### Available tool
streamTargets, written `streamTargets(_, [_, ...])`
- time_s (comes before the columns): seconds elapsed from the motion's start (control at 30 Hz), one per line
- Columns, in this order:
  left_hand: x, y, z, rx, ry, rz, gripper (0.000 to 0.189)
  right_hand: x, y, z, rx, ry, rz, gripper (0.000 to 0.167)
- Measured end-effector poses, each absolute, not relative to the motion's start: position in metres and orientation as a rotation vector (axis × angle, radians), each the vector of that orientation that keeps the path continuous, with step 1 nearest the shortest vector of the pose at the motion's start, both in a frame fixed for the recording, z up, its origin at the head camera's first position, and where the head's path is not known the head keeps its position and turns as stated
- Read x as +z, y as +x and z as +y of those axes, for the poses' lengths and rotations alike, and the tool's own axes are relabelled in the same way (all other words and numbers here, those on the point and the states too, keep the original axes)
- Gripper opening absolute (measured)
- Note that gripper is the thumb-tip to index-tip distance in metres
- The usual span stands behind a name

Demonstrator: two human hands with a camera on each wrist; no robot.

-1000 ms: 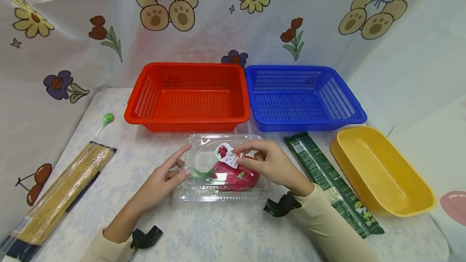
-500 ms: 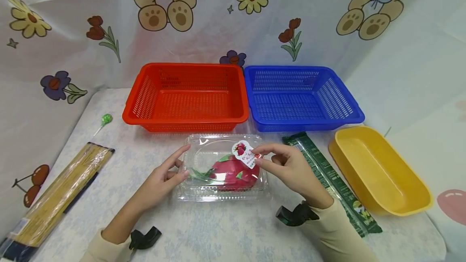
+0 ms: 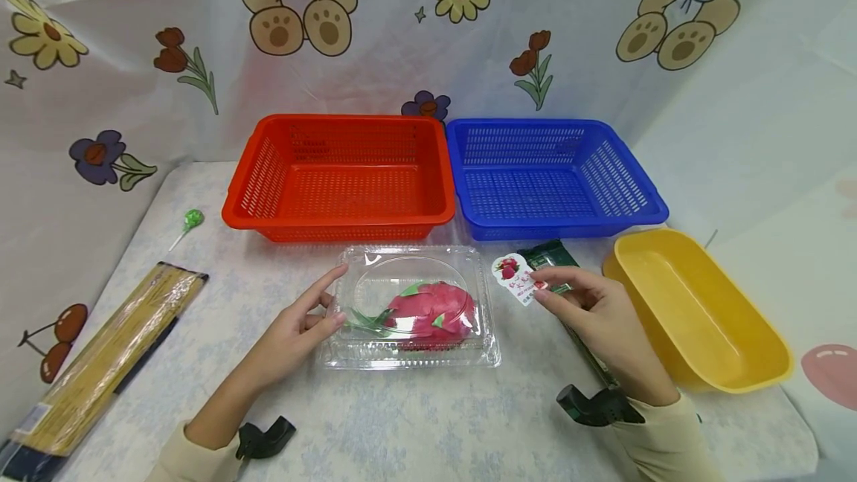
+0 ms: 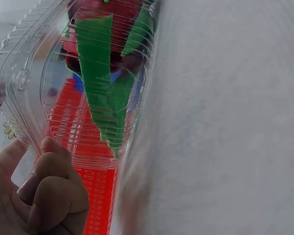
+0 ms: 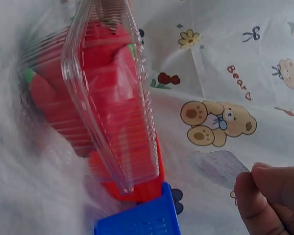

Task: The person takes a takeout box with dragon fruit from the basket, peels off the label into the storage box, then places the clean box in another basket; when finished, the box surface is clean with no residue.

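A clear plastic clamshell box (image 3: 489, 337) lies at the middle of the table, with a pink-red dragon fruit (image 3: 431, 311) with green tips inside. My left hand (image 3: 294, 333) rests its straight index finger and thumb against the box's left side, spaced apart; its other fingers are curled in the left wrist view, beside the box rim (image 4: 22, 81). To the right of the box, my right hand (image 3: 605, 318) pinches a white label sticker (image 3: 512, 277) with a red fruit picture between thumb and index finger. From the right wrist view, the sticker's pale back (image 5: 220, 164) shows.
Behind the box stand a red basket (image 3: 341, 233) and a blue basket (image 3: 569, 231). A yellow tub (image 3: 703, 318) sits at the right, beside a green packet (image 3: 549, 251) partly hidden by my right hand. A noodle pack (image 3: 114, 363) and green lollipop (image 3: 193, 219) lie at the left.
The sticker has moved right, from over the box lid to beside the box, with my right hand pinching it throughout. My left hand has stayed at the box's left side.
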State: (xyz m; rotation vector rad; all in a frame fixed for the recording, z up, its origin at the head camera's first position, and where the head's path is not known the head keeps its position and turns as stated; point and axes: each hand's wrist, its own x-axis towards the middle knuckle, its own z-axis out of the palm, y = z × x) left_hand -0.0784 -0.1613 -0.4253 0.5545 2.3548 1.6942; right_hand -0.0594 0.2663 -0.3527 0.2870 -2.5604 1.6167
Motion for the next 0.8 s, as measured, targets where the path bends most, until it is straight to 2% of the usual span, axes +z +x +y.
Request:
streamTargets(0.37, [-0.425,-0.079,-0.161,1.686,0.547,2.354,0.067,-0.355,-0.033,0.313,1.492,-0.002,-2.614,0.028])
streamTargets(0.8, [-0.427,-0.078,-0.162,1.705,0.562,2.341,0.068,-0.359,-0.024,0.382,1.514,-0.207,-2.515,0.034])
